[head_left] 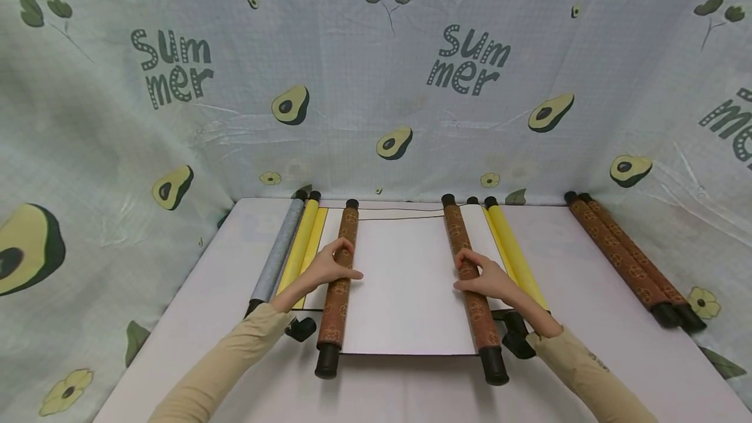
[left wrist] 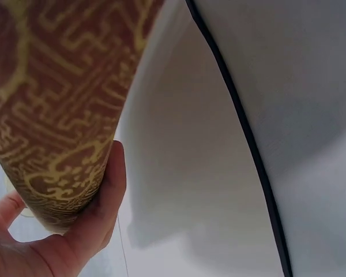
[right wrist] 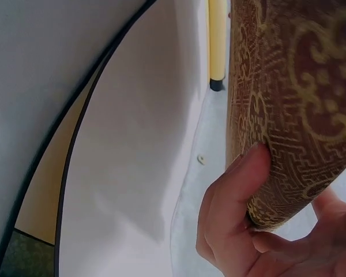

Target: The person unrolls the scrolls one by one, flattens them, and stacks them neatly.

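Note:
A partly unrolled scroll shows its blank white sheet (head_left: pixel 408 279) stretched between two brown rolls with gold patterning and black end knobs. My left hand (head_left: pixel 328 265) grips the left brown roll (head_left: pixel 335 318) around its middle, thumb on the sheet's side. Around the right brown roll (head_left: pixel 480 322) curl the fingers and thumb of my right hand (head_left: pixel 486 277). In the left wrist view, the patterned roll (left wrist: pixel 69 109) lies between thumb and fingers. The right wrist view shows the other roll (right wrist: pixel 300 104) held the same way. The sheet's near edge appears raised off the table.
Beneath and beside the sheet lie a yellow roll (head_left: pixel 299 247) on the left and another yellow roll (head_left: pixel 517 253) on the right. A grey roll (head_left: pixel 279 250) is at far left. Two brown rolls (head_left: pixel 617 256) rest at the table's right edge, before a printed cloth backdrop (head_left: pixel 352 51).

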`<state>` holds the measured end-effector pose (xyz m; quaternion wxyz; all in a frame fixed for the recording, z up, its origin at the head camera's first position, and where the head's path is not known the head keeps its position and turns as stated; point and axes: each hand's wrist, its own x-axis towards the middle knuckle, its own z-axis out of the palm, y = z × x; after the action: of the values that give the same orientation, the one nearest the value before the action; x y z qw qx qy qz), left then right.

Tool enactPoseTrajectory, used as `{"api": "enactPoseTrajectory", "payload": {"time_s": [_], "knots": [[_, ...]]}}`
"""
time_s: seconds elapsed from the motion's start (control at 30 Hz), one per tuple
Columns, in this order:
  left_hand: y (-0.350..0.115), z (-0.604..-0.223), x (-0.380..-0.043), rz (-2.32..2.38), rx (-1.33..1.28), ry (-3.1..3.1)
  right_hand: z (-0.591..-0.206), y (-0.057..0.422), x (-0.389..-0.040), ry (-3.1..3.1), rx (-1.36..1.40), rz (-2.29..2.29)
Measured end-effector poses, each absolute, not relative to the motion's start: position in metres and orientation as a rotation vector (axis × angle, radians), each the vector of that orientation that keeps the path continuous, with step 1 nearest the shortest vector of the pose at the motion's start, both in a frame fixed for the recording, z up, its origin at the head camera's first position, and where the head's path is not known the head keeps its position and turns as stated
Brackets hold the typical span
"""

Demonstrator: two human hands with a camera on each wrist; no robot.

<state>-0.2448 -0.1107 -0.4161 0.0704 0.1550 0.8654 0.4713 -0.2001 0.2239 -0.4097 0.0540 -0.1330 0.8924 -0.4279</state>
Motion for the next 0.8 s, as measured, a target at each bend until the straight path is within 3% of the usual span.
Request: {"api": "enactPoseTrajectory", "payload": {"time_s": [0.23,0.8], "knots": [[-0.115,-0.417,-0.245,1.444,0.546,2.597,-0.411,0.227,-0.202,2.736,-0.44,-1.299],[-0.124,-0.417,-0.245,1.42,0.467,2.588,-0.411,0.238,-0.2,2.791,-0.424,-1.254]]}}
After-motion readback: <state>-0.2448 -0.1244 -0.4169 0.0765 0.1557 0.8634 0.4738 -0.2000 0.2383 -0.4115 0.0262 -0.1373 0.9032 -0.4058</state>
